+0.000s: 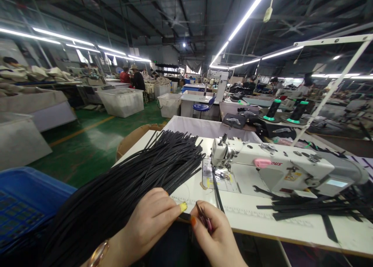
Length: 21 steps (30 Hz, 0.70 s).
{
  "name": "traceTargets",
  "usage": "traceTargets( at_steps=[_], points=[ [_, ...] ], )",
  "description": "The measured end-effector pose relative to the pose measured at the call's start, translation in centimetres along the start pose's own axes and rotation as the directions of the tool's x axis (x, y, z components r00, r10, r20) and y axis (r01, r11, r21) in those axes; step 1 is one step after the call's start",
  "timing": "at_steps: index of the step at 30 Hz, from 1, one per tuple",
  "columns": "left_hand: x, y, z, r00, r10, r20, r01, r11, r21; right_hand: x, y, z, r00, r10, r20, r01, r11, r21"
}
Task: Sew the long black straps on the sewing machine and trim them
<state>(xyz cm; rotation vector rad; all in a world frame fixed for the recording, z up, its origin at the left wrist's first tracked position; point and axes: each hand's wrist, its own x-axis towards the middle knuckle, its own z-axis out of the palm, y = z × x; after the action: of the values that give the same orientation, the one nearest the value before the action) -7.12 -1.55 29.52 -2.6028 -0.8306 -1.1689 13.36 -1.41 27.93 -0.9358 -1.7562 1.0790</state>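
Left hand (151, 220): closed over the near end of a black strip, which is pinched under a thumb with a yellow-painted nail; a gold-coloured bracelet (99, 253) is worn at the wrist.
Right hand (217, 238): closed in a pinch on the same strip end, an orange-painted nail being seen at its thumb; a thin dark pointed tool (203, 216) is also gripped between its fingers.
Held strip (217, 191): a narrow, flat, black band, run from between the two hands up across the white table to the needle area of the sewing machine.
Strip bundle (131, 185): a thick sheaf of long, thin, black strips, laid across the left forearm and the table's left edge, fanned out at its far ends.
Table (262, 224): white, with a printed ruler scale seen along its front; the figures cannot be read.
Cut pieces (305, 208): wider black bands, piled to the right under the machine arm.
Sewing machine (276, 168): white with a pink patch; red letters "OUS" are read beside it, the start of the word being hidden.
Blue crate (23, 205): placed low at the left.
Thread cones (287, 111): two black cones on green bases, set behind the machine.
Far bins (122, 102): white tubs on a green floor, with seated people beyond.
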Motion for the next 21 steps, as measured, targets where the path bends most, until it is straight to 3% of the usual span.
traceTargets(
  at_steps=[6, 12, 16, 19, 21],
  points=[
    [-0.1, 0.1, 0.0, 0.999, -0.021, 0.042, 0.023, 0.999, -0.035, -0.2, 1.1, 0.4, 1.0, -0.023, -0.016, 0.024, 0.999, 0.04],
    [-0.7, -0.1, 0.2, 0.995, -0.094, -0.017, 0.092, 0.991, -0.096, -0.3, -0.2, -0.8, 0.996, 0.088, -0.006, -0.087, 0.988, 0.126],
    [-0.8, -0.2, 0.4, 0.993, -0.117, -0.015, 0.115, 0.987, -0.109, -0.2, -0.2, -1.1, 0.992, 0.111, -0.05, -0.106, 0.99, 0.093],
    [-2.6, -1.3, -1.1, 0.981, -0.194, -0.006, 0.193, 0.978, -0.074, -0.3, 0.9, -0.8, 0.986, 0.152, -0.073, -0.145, 0.985, 0.091],
    [-5.4, -2.4, -3.7, 0.922, -0.378, -0.087, 0.381, 0.924, 0.027, -0.4, 2.1, -0.5, 0.975, 0.206, -0.08, -0.197, 0.974, 0.109]
  ],
)
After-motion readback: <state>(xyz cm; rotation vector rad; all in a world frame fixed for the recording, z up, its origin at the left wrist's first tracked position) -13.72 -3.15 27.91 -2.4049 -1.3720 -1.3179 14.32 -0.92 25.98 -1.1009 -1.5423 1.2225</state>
